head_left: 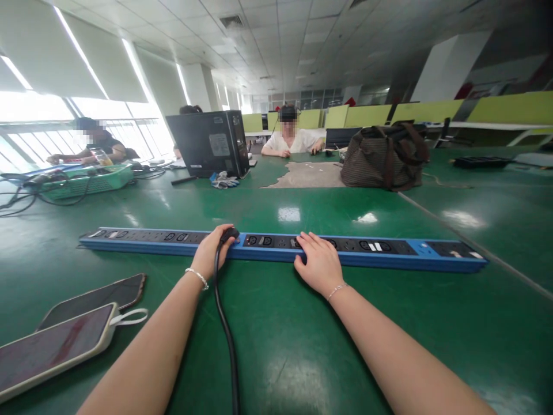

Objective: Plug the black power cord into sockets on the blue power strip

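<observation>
A long blue power strip (272, 251) with a black socket face lies crosswise on the green table. My left hand (210, 248) is closed around a black plug (230, 234) at the strip, left of its middle. From that plug a thick black power cord (223, 323) runs down toward me. Whether the plug sits in a socket or only rests there, I cannot tell. Right of the middle, my right hand (318, 259) lies over the strip with fingers stretched across its top and the thumb at the front edge.
Two phones (56, 351) lie at the near left. Farther back are a green basket (93, 183) with cables, a black computer case (207, 144), gloves (223, 180) and a brown bag (384, 158). One person (294, 138) sits across the table, another (101, 144) at the left.
</observation>
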